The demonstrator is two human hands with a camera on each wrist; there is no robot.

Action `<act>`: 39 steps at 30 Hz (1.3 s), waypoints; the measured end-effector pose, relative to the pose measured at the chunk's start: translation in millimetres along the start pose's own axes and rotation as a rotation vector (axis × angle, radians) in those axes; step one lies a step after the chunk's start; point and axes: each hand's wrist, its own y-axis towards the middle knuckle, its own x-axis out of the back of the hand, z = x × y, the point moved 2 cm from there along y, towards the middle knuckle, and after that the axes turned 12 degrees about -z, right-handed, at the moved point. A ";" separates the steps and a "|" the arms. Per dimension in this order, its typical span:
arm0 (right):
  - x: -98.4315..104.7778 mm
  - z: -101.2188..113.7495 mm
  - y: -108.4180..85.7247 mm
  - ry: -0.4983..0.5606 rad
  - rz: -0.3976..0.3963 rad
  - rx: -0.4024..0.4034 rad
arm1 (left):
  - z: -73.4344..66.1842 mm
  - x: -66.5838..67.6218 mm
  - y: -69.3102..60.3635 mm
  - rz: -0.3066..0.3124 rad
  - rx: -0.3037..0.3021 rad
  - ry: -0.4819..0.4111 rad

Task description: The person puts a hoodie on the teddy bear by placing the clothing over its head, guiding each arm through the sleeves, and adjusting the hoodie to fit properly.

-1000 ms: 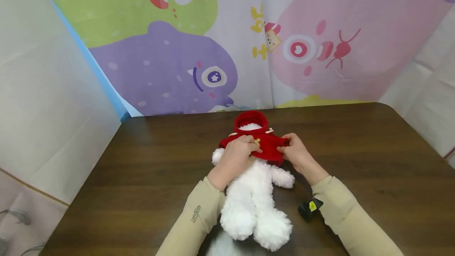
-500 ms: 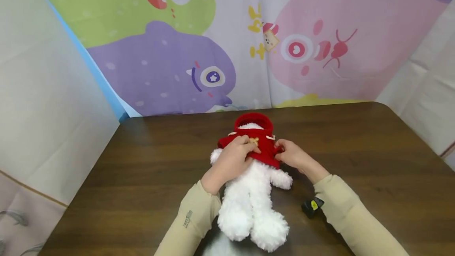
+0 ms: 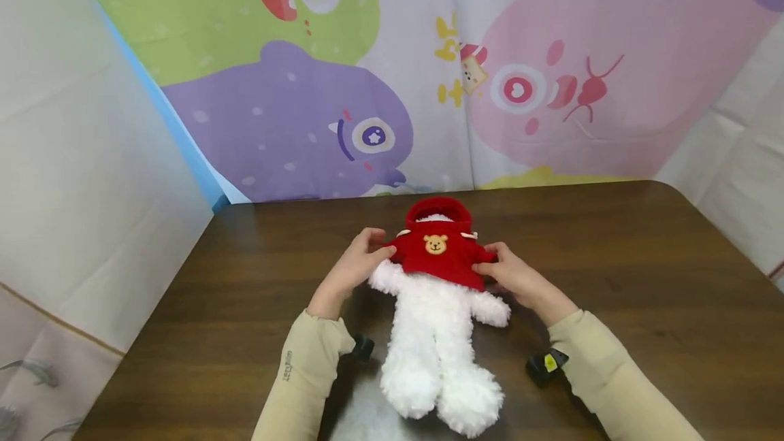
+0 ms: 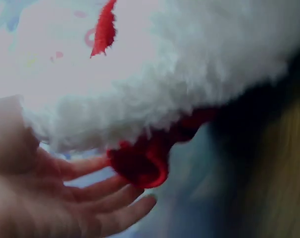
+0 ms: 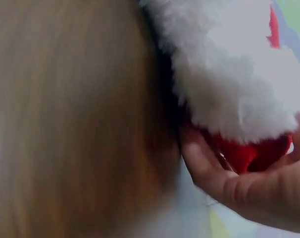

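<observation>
A white fluffy plush toy (image 3: 433, 318) lies on its back on the table, its legs toward the near edge. A red hooded top (image 3: 441, 260) with a bear-face patch lies over its upper body, with white fluff showing in the hood. My left hand (image 3: 352, 267) is at the left sleeve; in the left wrist view that hand (image 4: 66, 203) has its fingers extended, touching the red sleeve (image 4: 142, 166). My right hand (image 3: 520, 278) grips the right sleeve; in the right wrist view the hand (image 5: 239, 191) curls round the red cloth (image 5: 246, 153) beneath a white fluffy arm (image 5: 229, 84).
The brown wooden table (image 3: 625, 291) runs back to a cartoon-printed curtain (image 3: 318, 121). Pale panels stand at both sides. A dark device is at each wrist. A pale grey patch (image 3: 367, 407) is at the near edge, left of the plush's legs.
My left hand has moved off the top's front to its left sleeve, uncovering the bear patch. The right hand remains at the right sleeve, which now extends farther outward than half a second ago.
</observation>
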 end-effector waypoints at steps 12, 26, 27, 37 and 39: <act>-0.8 5.9 -8.1 0.350 0.182 -0.031 | 0.9 -29.1 -5.8 0.342 0.030 -0.402; -2.8 13.2 -9.5 0.324 0.144 0.087 | -16.3 -42.9 -12.2 -0.010 -0.148 -0.264; -2.9 13.6 -9.6 0.311 0.139 0.098 | -13.7 -44.5 -10.4 -0.047 -0.155 -0.232; -3.7 18.2 -8.2 0.232 -0.009 0.162 | -16.3 -51.5 -12.0 -0.336 -0.206 0.043; -3.9 18.0 -8.0 0.233 -0.036 0.159 | -17.6 -53.1 -13.7 -0.358 -0.223 0.082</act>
